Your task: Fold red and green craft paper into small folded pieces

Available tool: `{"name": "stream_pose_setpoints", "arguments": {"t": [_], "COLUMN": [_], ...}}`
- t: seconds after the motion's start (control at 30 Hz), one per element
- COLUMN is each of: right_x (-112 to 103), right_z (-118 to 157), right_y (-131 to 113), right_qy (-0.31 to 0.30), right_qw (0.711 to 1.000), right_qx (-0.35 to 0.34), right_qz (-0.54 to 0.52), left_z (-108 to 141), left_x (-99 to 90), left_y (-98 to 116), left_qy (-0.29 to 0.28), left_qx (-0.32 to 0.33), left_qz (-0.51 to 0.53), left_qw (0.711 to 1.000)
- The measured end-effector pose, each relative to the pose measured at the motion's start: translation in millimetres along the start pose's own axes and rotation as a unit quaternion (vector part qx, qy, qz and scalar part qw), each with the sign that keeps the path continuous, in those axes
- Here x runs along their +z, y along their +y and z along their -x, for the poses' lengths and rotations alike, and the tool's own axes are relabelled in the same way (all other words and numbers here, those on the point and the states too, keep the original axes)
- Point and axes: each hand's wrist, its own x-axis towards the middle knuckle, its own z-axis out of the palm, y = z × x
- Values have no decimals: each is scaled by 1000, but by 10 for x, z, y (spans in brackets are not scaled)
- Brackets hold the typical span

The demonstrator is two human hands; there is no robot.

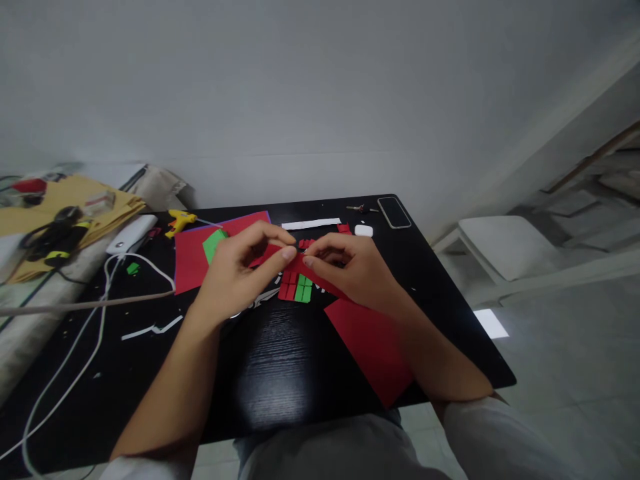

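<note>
Both of my hands meet over the middle of the black table (273, 360), fingertips almost touching. Between them is a piece of red paper (299, 265), pinched by my left hand (237, 270) and my right hand (357, 270). Its ends are partly hidden behind the fingers. Just below lie small folded red paper pieces (287, 288) beside green ones (303, 290), set in rows. Scissors (263, 299) rest near my left wrist, partly covered. A green paper piece (213, 244) lies on a red sheet (189, 263) behind my left hand.
Another red sheet (370, 347) lies under my right forearm. A yellow glue gun (180, 221), a power strip (133, 235) and white cables (105, 293) are at left. Toward the back are a white strip (310, 224), keys (363, 209), a phone (394, 213) and a white case (363, 231).
</note>
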Motion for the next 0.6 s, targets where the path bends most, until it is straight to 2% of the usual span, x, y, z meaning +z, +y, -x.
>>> {"name": "stream_pose_setpoints", "arguments": {"t": [0.07,0.17,0.3,0.43,0.53,0.6], "right_x": [6,-9,-74,-148,-174,-175], "right_z": [3,-2,-21,-29,-27,-27], "right_y": [3,4,-7,-40,-56,-59], "right_qy": [-4,-18,-94,-175,-208,-210], "right_qw": [1000,1000,995,983,975,974], "right_qx": [-2,7,43,48,66,80], "right_qz": [4,8,-9,33,39,39], "left_z": [2,-4,-6,10,21,24], "left_x": [-2,-4,-7,-15,-32,-46], "left_y": [-16,-21,4,18,9,0], "left_qy": [-19,-14,-5,-13,-19,-23], "left_qx": [1,5,-2,-38,-52,-52], "left_qz": [-30,-62,-47,-31,-29,-32], "left_qw": [999,998,999,999,998,998]}}
